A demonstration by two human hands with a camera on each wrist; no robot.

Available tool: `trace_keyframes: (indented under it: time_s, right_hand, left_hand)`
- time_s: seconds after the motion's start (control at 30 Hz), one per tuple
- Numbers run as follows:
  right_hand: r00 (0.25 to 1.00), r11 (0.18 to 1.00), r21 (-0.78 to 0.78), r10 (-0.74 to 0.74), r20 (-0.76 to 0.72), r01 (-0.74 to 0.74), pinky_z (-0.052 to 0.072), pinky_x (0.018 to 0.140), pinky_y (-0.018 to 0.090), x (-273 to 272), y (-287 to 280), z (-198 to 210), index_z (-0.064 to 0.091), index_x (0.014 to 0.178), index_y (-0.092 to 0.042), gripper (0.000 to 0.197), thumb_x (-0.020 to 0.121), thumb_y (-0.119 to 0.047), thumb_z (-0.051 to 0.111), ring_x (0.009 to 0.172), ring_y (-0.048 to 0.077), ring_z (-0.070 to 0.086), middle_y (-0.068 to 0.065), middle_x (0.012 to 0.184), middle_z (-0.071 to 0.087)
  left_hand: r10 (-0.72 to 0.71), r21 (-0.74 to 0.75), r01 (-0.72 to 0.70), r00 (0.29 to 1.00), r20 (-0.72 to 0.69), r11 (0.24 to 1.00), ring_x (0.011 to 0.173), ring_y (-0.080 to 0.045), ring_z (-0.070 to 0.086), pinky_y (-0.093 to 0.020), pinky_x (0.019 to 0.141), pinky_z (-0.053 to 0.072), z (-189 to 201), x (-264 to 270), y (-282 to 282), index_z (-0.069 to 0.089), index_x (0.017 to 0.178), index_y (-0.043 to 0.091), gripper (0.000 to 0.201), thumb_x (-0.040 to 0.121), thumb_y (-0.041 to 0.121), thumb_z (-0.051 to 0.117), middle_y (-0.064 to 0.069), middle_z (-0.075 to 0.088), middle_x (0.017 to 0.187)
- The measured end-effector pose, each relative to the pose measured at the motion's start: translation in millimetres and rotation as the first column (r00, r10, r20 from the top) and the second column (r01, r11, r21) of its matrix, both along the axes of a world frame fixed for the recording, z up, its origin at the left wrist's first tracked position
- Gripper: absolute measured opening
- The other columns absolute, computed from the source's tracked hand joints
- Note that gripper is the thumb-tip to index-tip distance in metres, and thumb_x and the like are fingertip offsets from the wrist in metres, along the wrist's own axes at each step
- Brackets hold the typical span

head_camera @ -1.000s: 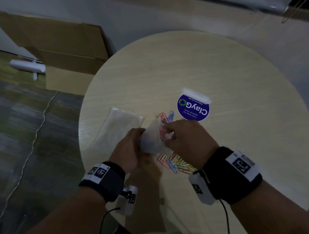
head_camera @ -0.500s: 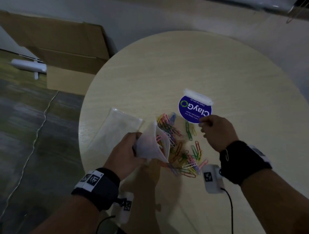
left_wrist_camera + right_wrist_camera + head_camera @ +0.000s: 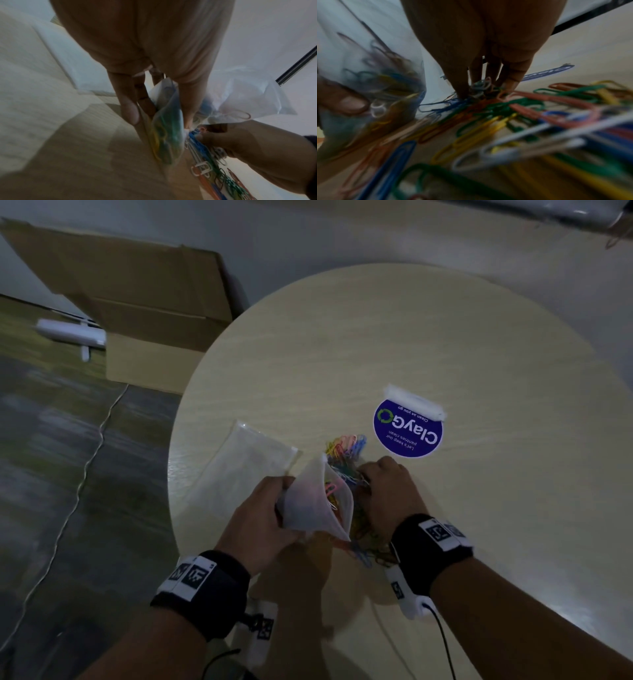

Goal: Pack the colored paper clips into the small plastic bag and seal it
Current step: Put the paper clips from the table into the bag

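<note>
Back from the sticker point(image 3: 407, 428), our right hand point(image 3: 388, 494) pinches clips from the paper clips point(image 3: 346, 446) beside the bag point(image 3: 313, 505), which our left hand point(image 3: 260, 522) grips, on the worktop point(image 3: 376, 337).

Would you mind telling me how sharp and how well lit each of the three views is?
Head view: dim, floor at left smeared, but the bag and sticker are legible. Left wrist view: brighter, soft, the left hand fills the top. Right wrist view: the near clips are heavily blurred; only those at the right hand's fingertips are fairly sharp.
</note>
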State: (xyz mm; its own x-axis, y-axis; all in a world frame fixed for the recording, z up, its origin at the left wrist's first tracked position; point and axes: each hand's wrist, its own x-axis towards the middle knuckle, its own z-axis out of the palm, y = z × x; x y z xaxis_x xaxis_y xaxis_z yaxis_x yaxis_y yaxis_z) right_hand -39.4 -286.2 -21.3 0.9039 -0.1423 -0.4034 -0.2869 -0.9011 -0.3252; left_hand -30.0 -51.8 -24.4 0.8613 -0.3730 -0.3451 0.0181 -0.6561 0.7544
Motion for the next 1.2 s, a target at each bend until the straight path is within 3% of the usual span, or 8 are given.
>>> trace_keyframes:
  time_s: [0.27, 0.5, 0.67, 0.8, 0.93, 1.07, 1.13, 1.2]
  right_hand:
    - [0.998, 0.999, 0.006, -0.048, 0.048, 0.048, 0.047, 0.080, 0.039, -19.9, -16.1, 6.9, 0.063, 0.113, -0.016, 0.032, 0.083, -0.025, 0.059, 0.096, 0.036, 0.057, 0.012, 0.102, 0.058]
    - [0.992, 0.999, 0.007, -0.049, 0.120, 0.049, 0.046, 0.079, 0.037, -19.0, -23.0, 23.2, 0.067, 0.107, -0.013, 0.024, 0.092, -0.023, 0.052, 0.095, 0.034, 0.059, 0.014, 0.103, 0.065]
    - [0.957, 0.981, 0.154, -0.150, 0.249, 0.114, 0.045, 0.077, 0.020, -21.3, -32.7, 74.8, 0.073, 0.105, -0.019, 0.021, 0.087, -0.024, 0.063, 0.092, 0.018, 0.067, 0.002, 0.104, 0.074]
    - [0.939, 0.965, 0.261, -0.107, 0.326, 0.019, 0.036, 0.064, 0.007, -21.9, -22.6, 118.3, 0.074, 0.101, -0.018, 0.018, 0.084, -0.021, 0.068, 0.081, 0.001, 0.061, -0.003, 0.097, 0.076]
    - [0.964, 0.957, 0.280, -0.007, 0.267, -0.071, 0.047, 0.074, 0.022, -11.8, 2.8, 119.2, 0.073, 0.097, -0.016, 0.016, 0.084, -0.022, 0.066, 0.086, 0.015, 0.067, 0.000, 0.093, 0.075]
    - [0.981, 0.946, 0.306, 0.053, 0.186, -0.109, 0.050, 0.084, 0.037, -8.8, 17.5, 109.9, 0.071, 0.106, -0.015, 0.023, 0.090, -0.025, 0.057, 0.094, 0.022, 0.066, 0.006, 0.103, 0.074]
    - [0.985, 0.868, 0.495, -0.109, 0.130, 0.031, 0.057, 0.079, 0.033, -11.3, 11.5, 109.7, 0.070, 0.111, -0.017, 0.024, 0.092, -0.019, 0.055, 0.090, 0.016, 0.069, 0.003, 0.104, 0.074]
    - [0.941, 0.691, 0.681, -0.340, 0.010, 0.242, 0.060, 0.065, 0.029, -17.3, 1.3, 109.7, 0.072, 0.104, -0.017, 0.020, 0.091, -0.012, 0.058, 0.082, 0.012, 0.072, 0.001, 0.093, 0.075]
  left_hand:
    - [-0.022, -0.007, 0.022, 0.999, 0.034, 1.000, 0.097, -0.018, 0.061, -0.036, 0.074, 0.052, 2.9, 2.2, -7.3, 0.043, 0.119, 0.042, 0.063, 0.074, 0.025, 0.083, 0.008, 0.056, 0.119]
    - [-0.029, -0.004, 0.029, 0.999, 0.030, 1.000, 0.095, -0.021, 0.061, -0.034, 0.072, 0.050, 0.6, 2.7, -10.4, 0.045, 0.121, 0.040, 0.064, 0.073, 0.024, 0.084, 0.007, 0.055, 0.120]
    - [-0.026, 0.009, 0.026, 0.999, 0.033, 1.000, 0.098, -0.018, 0.059, -0.033, 0.076, 0.049, 3.5, 2.8, -12.1, 0.042, 0.120, 0.043, 0.065, 0.074, 0.022, 0.083, 0.012, 0.052, 0.120]
    - [0.003, -0.007, -0.003, 1.000, 0.002, 1.000, 0.102, -0.016, 0.060, -0.035, 0.081, 0.052, 6.2, 2.1, -14.2, 0.045, 0.122, 0.039, 0.067, 0.072, 0.017, 0.082, 0.012, 0.054, 0.120]
    - [0.035, -0.049, -0.035, 0.999, -0.006, 0.998, 0.094, -0.018, 0.063, -0.043, 0.081, 0.055, 7.4, -1.2, -17.8, 0.051, 0.118, 0.039, 0.063, 0.061, 0.039, 0.076, 0.011, 0.057, 0.116]
    - [0.050, -0.066, -0.050, 0.999, 0.007, 0.997, 0.105, -0.024, 0.062, -0.046, 0.091, 0.054, 6.8, -1.8, -18.9, 0.055, 0.120, 0.031, 0.060, 0.067, 0.026, 0.083, 0.000, 0.061, 0.121]
    - [0.039, -0.043, -0.038, 0.999, 0.021, 0.998, 0.105, -0.021, 0.061, -0.040, 0.091, 0.053, 6.5, -1.2, -17.9, 0.052, 0.125, 0.030, 0.064, 0.069, 0.028, 0.082, 0.002, 0.059, 0.122]
    - [0.047, -0.055, -0.048, 0.999, -0.013, 0.997, 0.100, -0.019, 0.061, -0.039, 0.085, 0.054, 8.6, 0.1, -18.1, 0.048, 0.123, 0.036, 0.064, 0.068, 0.029, 0.080, 0.007, 0.057, 0.118]
